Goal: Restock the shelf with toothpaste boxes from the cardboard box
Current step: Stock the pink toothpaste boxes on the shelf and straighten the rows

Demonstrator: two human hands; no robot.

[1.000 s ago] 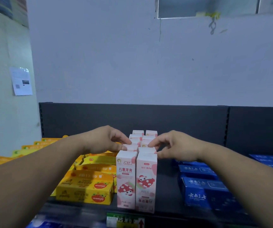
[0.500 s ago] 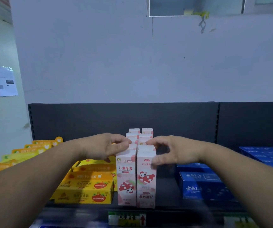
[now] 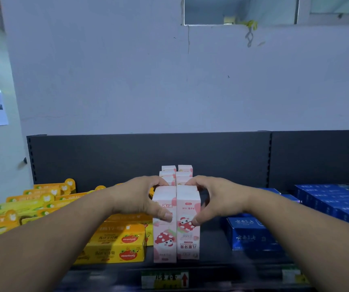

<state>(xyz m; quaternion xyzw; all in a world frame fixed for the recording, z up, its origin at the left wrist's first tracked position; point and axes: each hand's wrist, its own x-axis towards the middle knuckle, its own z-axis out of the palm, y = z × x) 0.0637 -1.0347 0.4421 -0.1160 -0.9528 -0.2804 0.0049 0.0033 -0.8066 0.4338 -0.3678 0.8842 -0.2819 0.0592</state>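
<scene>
Toothpaste boxes (image 3: 165,245) on shelf (image 3: 213,258) | left hand (image 3: 135,197) grips one | right hand (image 3: 217,199) grips another

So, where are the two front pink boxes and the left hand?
left pink box (image 3: 164,240): head view, mushroom picture.
right pink box (image 3: 188,247): head view, lower front.
left hand (image 3: 135,197): head view, back of hand.

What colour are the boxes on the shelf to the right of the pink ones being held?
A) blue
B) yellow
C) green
A: the blue boxes lie to the right of the pink boxes, while the yellow boxes lie to their left.
</scene>
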